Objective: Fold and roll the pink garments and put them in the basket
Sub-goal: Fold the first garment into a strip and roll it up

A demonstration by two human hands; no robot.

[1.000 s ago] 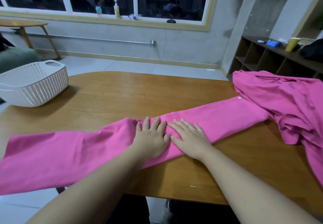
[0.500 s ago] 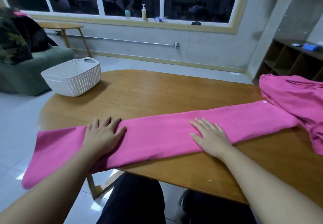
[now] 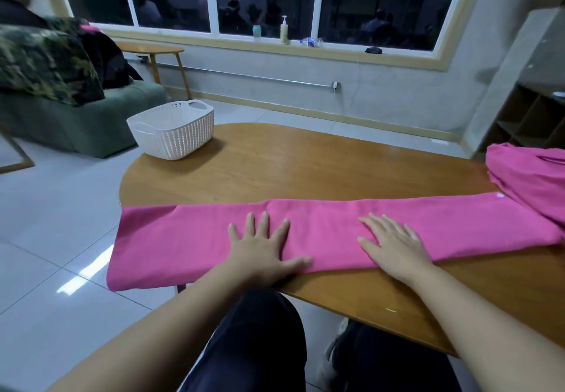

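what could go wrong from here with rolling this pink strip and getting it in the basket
The long folded pink garment hangs off the round wooden table at its left end; that weight may drag it sideways once the flat left hand or right hand lifts. Its right end lies against the loose pink garment pile, which could snag.

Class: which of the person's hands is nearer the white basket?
Left. The left hand lies flat on the pink garment, below the basket; the right hand lies farther right on it.

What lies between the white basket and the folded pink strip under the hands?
Head view: only bare wooden table separates the white basket from the folded pink strip.
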